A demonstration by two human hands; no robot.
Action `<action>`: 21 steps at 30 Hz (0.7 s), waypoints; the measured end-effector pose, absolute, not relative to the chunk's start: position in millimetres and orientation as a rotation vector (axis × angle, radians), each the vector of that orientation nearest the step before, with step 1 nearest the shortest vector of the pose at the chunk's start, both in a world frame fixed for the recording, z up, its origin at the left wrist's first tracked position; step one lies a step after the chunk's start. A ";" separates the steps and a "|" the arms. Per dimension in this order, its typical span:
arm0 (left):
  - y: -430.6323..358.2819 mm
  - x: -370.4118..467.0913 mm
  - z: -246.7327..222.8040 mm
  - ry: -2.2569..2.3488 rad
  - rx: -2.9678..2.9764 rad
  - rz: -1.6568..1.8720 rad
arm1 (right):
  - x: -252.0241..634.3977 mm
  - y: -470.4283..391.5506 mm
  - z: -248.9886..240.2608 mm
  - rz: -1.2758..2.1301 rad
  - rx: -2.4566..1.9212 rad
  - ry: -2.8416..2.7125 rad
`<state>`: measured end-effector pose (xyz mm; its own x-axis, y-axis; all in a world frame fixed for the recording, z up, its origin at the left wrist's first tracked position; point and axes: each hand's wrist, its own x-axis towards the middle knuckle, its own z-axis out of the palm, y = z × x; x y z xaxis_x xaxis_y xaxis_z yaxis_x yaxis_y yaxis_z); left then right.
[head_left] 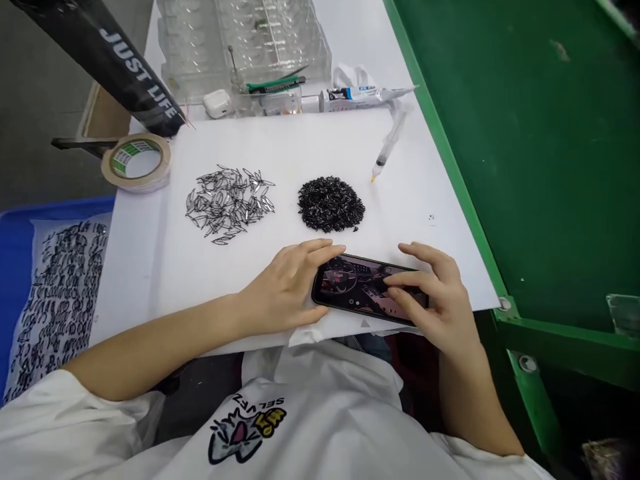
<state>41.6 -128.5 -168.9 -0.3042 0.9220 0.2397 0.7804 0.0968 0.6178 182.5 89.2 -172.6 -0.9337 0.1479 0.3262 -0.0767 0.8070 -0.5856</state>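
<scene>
A phone (345, 283) lies at the front edge of the white work surface, its screen lit with a picture of a car interior. My left hand (285, 287) grips the phone's left end, fingers along the far edge and thumb at the near edge. Over the screen's right part is my right hand (435, 293), holding nothing; its thumb and one fingertip come close together at the glass while another finger stretches out beyond the phone. Behind the phone sits a heap of small black shiny pieces (331, 204). Left of it spreads a pile of thin, clear, black-edged leaf-shaped pieces (227, 202).
A syringe (389, 148) lies right of the heap. Along the back are clear plastic trays (245, 40), a white earphone case (218, 104) and a tube (357, 98). Tape (136, 163) and a black cylinder (120, 63) stand left. A blue bin (17, 230) is below.
</scene>
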 end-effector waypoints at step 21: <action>-126.5 36.9 -165.2 2.145 1.666 0.901 | 178.0 95.1 -162.0 0.776 0.063 -2.932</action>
